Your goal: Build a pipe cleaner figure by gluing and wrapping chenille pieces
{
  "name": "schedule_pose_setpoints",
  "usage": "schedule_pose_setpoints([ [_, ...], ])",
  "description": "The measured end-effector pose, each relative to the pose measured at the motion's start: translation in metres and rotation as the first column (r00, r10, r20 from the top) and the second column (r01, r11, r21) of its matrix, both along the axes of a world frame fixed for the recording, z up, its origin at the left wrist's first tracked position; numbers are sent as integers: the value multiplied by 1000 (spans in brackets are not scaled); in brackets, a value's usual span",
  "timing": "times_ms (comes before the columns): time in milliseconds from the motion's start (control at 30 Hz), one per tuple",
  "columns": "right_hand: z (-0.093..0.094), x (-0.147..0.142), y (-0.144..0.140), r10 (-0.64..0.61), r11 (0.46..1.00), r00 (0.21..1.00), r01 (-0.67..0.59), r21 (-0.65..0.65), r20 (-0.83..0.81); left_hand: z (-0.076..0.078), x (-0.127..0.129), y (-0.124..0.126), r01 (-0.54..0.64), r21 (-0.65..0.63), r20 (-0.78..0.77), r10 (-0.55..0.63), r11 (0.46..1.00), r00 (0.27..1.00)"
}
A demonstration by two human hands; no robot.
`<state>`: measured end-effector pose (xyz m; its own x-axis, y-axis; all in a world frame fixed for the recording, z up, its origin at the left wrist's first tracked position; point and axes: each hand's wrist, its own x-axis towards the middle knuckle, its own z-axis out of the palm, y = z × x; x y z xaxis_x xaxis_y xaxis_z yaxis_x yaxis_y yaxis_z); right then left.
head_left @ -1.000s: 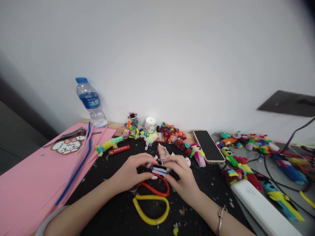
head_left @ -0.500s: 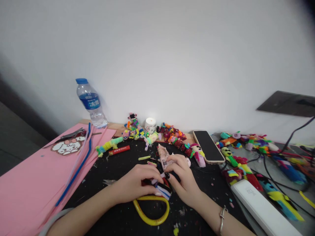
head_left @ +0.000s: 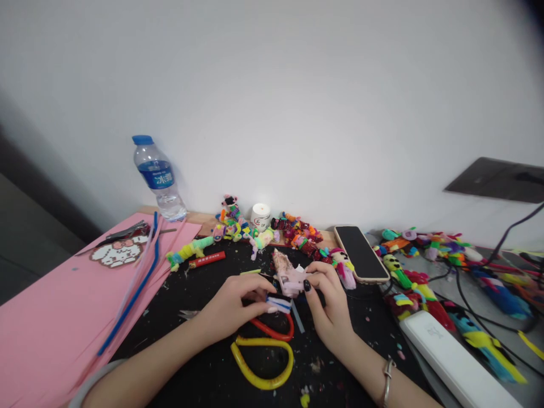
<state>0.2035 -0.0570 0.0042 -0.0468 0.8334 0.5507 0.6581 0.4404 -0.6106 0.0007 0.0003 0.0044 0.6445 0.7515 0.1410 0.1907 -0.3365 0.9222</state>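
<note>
- Left hand (head_left: pixel 232 303), frame centre, pinches a short white-and-blue fuzzy pipe-cleaner bundle (head_left: pixel 279 305) at fingertip height above the black worktop (head_left: pixel 204 362), where it can be worked.
- Right hand (head_left: pixel 329 306) pinches one pale pink glue gun (head_left: pixel 291 279), nozzle toward the bundle.
- One pair of red-and-yellow-handled scissors (head_left: pixel 266 354) lies under both hands.
- Count: one clear water bottle (head_left: pixel 158 178) upper left; one black phone (head_left: pixel 361 253).

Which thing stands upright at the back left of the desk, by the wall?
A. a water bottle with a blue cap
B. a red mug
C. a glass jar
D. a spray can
A: a clear water bottle with a blue cap and blue label stands upright by the wall, behind the pink sheet.
</note>
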Motion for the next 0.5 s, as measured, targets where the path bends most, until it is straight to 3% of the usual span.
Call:
schedule_pose_setpoints([
  [167, -2, -4, -4, 75, 997, 997, -74, -33, 17, -1, 0, 0, -80, -28, 26, 81, 996, 996],
  [500, -2, -9, -6, 94, 995, 992, -90, -50, 79, -2, 2, -2, -57, -11, 48, 57, 998, 997],
])
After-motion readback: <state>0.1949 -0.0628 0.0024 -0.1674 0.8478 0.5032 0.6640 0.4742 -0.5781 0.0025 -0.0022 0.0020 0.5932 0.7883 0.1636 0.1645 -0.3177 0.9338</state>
